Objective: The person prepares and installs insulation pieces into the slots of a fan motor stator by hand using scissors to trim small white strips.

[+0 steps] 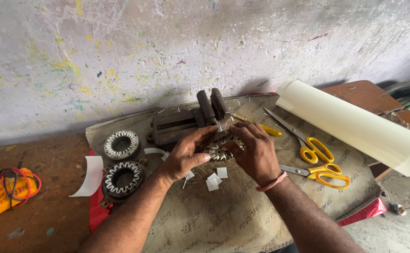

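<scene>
Nearest to us, our two forearms reach up over the grey-brown printed sacking mat (242,220) that covers the middle of the workbench. Our left hand (186,154) and our right hand (254,150) meet just past the mat's centre, fingers closed from either side on a round metal stator core with pale slot liners (217,151); the right wrist wears a pink thread band (271,183). Small white paper squares (215,178) lie on the mat just below the hands.

Toward the mat's left edge sit two more ring-shaped stator cores, the darker one (122,179) nearer, the lighter one (121,144) behind it, with a curled white paper strip (90,176) beside them. Yellow-handled scissors (315,157) lie toward the right edge.

Behind the hands stands a dark iron bench vise (191,119); whether its jaws grip anything we cannot tell. A cream roll of sheet (355,124) crosses the far right corner. At the bench's left edge rests a yellow plastic tool with red cord (6,192).
</scene>
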